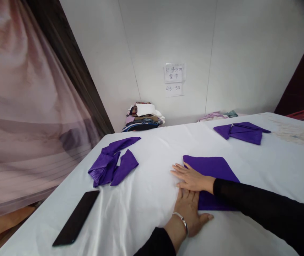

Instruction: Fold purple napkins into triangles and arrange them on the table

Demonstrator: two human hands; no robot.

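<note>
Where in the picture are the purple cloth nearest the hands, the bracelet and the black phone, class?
Purple cloth [216,167]: head view, on its far part.
Bracelet [183,221]: head view, middle of the band.
Black phone [76,218]: head view, middle of its flat face.

left hand [190,213] and right hand [193,179] touch a flat purple cloth [214,166].

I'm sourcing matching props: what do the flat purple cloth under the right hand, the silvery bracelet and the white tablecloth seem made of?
Flat purple cloth: fabric, mostly matte, lying thin and smooth; fibre unclear.
Silvery bracelet: probably polished metal, given its bright highlights.
White tablecloth: perhaps satin fabric, judging by its soft sheen and ripples.
</note>
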